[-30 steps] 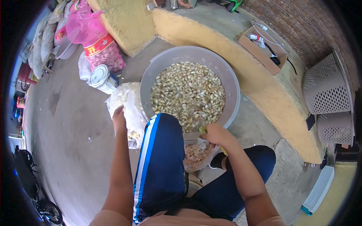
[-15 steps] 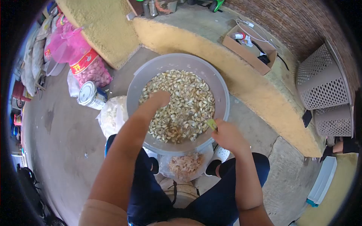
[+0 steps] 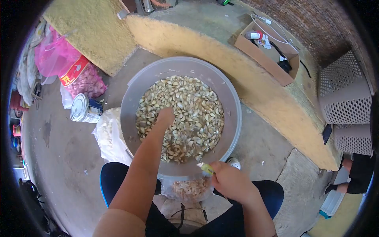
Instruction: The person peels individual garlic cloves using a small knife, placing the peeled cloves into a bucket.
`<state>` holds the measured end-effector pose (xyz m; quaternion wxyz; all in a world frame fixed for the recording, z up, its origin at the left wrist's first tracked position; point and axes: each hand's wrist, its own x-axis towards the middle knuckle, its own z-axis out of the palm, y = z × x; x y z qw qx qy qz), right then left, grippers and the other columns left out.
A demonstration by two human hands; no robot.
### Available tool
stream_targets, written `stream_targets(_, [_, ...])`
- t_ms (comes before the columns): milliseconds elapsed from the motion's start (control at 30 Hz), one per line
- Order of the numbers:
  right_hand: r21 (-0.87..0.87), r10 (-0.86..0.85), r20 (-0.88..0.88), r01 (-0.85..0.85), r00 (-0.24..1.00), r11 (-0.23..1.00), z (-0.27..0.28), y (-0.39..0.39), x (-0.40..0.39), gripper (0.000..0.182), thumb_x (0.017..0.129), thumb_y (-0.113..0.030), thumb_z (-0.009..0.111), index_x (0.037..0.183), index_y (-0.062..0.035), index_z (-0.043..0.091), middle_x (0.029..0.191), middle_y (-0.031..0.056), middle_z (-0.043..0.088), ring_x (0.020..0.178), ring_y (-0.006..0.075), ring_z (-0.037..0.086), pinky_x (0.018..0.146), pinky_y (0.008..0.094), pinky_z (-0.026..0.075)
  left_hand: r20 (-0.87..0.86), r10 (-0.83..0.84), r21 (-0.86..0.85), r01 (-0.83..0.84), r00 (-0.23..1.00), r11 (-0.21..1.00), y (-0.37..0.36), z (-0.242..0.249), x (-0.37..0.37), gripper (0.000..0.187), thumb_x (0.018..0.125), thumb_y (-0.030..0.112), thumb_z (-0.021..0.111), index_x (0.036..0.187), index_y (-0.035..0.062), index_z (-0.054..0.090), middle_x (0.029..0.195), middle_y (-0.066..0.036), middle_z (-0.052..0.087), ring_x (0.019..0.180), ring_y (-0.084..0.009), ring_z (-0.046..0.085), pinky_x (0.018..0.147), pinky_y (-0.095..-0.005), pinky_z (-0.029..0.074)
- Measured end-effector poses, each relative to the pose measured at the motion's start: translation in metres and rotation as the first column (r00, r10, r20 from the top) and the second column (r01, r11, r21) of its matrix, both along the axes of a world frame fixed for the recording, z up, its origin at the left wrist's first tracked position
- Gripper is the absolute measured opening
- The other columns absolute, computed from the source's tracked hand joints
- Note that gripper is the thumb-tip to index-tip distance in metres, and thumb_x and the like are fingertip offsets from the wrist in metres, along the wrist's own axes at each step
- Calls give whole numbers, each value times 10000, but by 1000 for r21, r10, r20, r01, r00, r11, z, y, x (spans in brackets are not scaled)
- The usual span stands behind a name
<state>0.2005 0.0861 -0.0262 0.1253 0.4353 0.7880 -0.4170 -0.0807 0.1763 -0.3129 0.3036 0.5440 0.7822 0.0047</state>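
Note:
A large grey round tub (image 3: pixel 130 85) stands on the floor between my knees, with many garlic cloves (image 3: pixel 197 104) in it. My left hand (image 3: pixel 166 115) reaches into the tub among the cloves; its fingers are hidden. At the tub's near rim my right hand (image 3: pixel 231 179) is closed around a short yellow-green object (image 3: pixel 206 168) with a pale tip, which points toward the cloves. Its kind I cannot make out. Below the near rim lies a clear plastic bag (image 3: pixel 191 187) of pale brown peelings.
Left of the tub are a white plastic bag (image 3: pixel 112 140), a lidded can (image 3: pixel 81 108) and a pink mesh sack of garlic (image 3: pixel 89 81). A cardboard box (image 3: pixel 264 61) sits on the raised ledge (image 3: pixel 221 59). Perforated baskets (image 3: pixel 345 96) and a person's legs (image 3: pixel 351 173) are at right.
My right hand has moved from the tub's right side down and left along the near rim, still holding the yellow-green object. My left hand stays among the cloves. The view has shifted somewhat.

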Motion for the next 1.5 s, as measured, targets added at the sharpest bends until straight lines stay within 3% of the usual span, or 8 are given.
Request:
stream_targets(133, [-19, 34, -21, -34, 999, 999, -1, 1, 3, 276, 776, -135, 497, 1026, -21, 474, 883, 167, 554, 707, 335, 572, 628, 400, 472, 141, 194, 162, -216, 971, 963, 31, -4, -3, 266, 740, 86, 480, 994, 24, 533, 992, -191, 560, 943, -343, 522, 810, -412, 428])
stream_targets(300, [-128, 28, -3, -28, 1000, 991, 7, 10, 3, 301, 760, -125, 524, 1034, -13, 469, 874, 162, 548, 686, 326, 573, 591, 392, 476, 46, 92, 414, -103, 995, 905, 81, -36, -17, 311, 728, 89, 525, 1029, 16, 510, 1066, -190, 505, 1004, -334, 487, 860, -398, 402])
stream_targets(533, [-99, -39, -123, 27, 992, 995, 19, 21, 3, 248, 752, -83, 510, 978, 7, 460, 800, 170, 512, 699, 328, 547, 583, 392, 449, 30, 128, 316, -131, 991, 940, 142, -62, -24, 445, 718, 62, 489, 1160, 17, 452, 1161, -192, 466, 1072, -331, 448, 915, -392, 362])
stream_targets(700, [-108, -94, -147, 79, 985, 991, 20, 30, 3, 325, 742, -73, 518, 1050, 11, 457, 775, 151, 498, 700, 313, 543, 582, 376, 451, -34, -36, 364, 45, 999, 930, 162, -81, -36, 425, 706, 89, 500, 1126, 24, 491, 1089, -203, 524, 1037, -334, 482, 898, -387, 372])
stream_targets(1233, [-88, -63, -143, 50, 988, 995, 19, 28, 7, 294, 737, -74, 519, 1012, 18, 475, 765, 137, 496, 669, 292, 539, 573, 357, 452, 13, 94, 183, -94, 996, 979, 131, -105, -40, 371, 743, 192, 543, 1094, 73, 519, 986, -183, 583, 918, -337, 547, 803, -384, 427])
stream_targets(1400, [-98, -35, -127, 22, 991, 995, 21, 21, 4, 273, 735, -79, 521, 987, 16, 475, 780, 150, 504, 668, 306, 549, 558, 375, 453, 395, 464, 3, -506, 793, 862, 110, -121, -61, 435, 699, 165, 572, 1110, 42, 498, 923, -174, 589, 804, -272, 589, 682, -338, 457])
stream_targets(1467, [-108, -38, -110, 26, 993, 994, 21, 18, 3, 279, 734, -80, 520, 991, 16, 470, 799, 160, 515, 680, 316, 555, 564, 381, 457, 585, 616, -197, -644, 528, 739, 93, -75, -50, 468, 689, 160, 590, 1132, 49, 484, 841, -145, 597, 689, -224, 599, 579, -314, 462])
stream_targets(1500, [-86, -38, -143, 26, 989, 996, 20, 14, 3, 284, 734, -79, 519, 997, 15, 466, 815, 165, 521, 692, 320, 557, 571, 384, 459, 559, 514, -46, -594, 651, 803, 90, -109, -71, 469, 691, 158, 608, 1131, 46, 488, 713, -88, 575, 538, -144, 540, 441, -280, 404])
